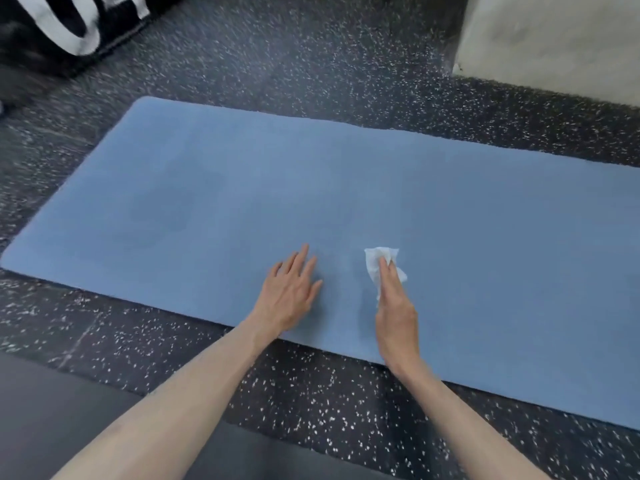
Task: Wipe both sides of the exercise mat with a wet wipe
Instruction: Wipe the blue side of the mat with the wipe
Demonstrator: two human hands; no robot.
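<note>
Upper left of frame: a black object with large white lettering (65, 26) sits on the dark rubber floor flecked with white (277, 60); blurred, its kind cannot be told.

Lower left corner: a smooth dark grey surface (45, 410) lies over the floor, edge running diagonally. Nature unclear.

Centre, spanning nearly the full width: a flat rectangular light-blue exercise mat (207, 188) lies unrolled on the speckled floor. Its left end with rounded corners sits at mid-left of frame; its right end runs out of frame. Faintly darker patches show on the left half of the mat.

Just left of centre, lower half: the left hand (291, 292) rests palm down on the mat near its near edge. Fingers straight and slightly spread, holding nothing. Bare forearm enters from the bottom left.

Just right of centre: the right hand (394, 306) is also over the mat, close beside the left hand but apart from it. Its straight fingers press a crumpled white wet wipe (377, 263) down onto the mat surface; the wipe sticks out beyond the fingertips and to their left. Whether the thumb also pinches the wipe cannot be told. Bare forearm enters from the bottom right.

Upper right corner: a pale beige flat surface (554, 36) borders the floor.
</note>
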